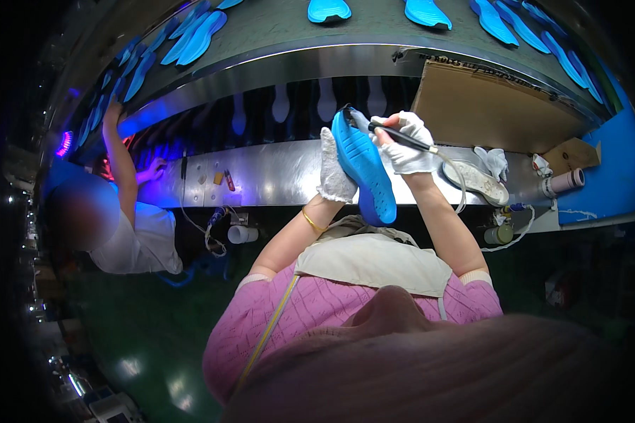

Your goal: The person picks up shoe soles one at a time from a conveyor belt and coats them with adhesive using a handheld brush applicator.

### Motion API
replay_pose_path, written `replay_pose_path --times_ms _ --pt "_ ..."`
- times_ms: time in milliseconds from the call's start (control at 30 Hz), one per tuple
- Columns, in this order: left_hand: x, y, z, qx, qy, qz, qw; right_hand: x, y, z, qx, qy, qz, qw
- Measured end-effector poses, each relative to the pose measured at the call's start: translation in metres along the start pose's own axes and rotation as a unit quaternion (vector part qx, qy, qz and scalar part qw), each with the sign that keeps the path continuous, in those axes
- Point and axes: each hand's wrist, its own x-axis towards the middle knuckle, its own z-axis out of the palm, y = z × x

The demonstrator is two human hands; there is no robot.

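My left hand (336, 173), in a pale knitted glove, grips a blue shoe sole (365, 169) by its side edge, the sole held upright and slightly tilted above the metal bench. My right hand (410, 144), gloved in white with bare fingertips showing, is closed round a black-handled brush (400, 137). The brush's pale tip meets the far end of the sole, next to a small dark patch there. A thin pale hose (463, 180) trails from the handle's rear. Beyond my right wrist, a whitish sole-shaped piece (476, 185) lies on the bench.
Blue soles (329, 10) sit on the dark conveyor (268, 28) across the far side. A cardboard sheet (497, 106) leans at right, near a crumpled white cloth (492, 163) and a pinkish cylinder (568, 181). At left, a co-worker (137, 240) reaches toward the conveyor.
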Motion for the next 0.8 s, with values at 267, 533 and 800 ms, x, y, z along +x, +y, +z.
replay_pose_path --times_ms 267,533,800 --pt "0.002 0.008 -0.019 0.011 -0.02 -0.032 0.999 -0.016 0.008 -0.007 0.009 -0.05 0.037 0.998" --pt "-0.001 0.021 -0.021 -0.024 -0.044 -0.061 0.997 -0.03 0.015 -0.003 -0.002 -0.128 0.044 0.991" --pt "-0.006 0.037 -0.029 0.089 -0.006 -0.092 0.992 -0.052 0.013 -0.009 -0.046 -0.157 0.012 0.986"
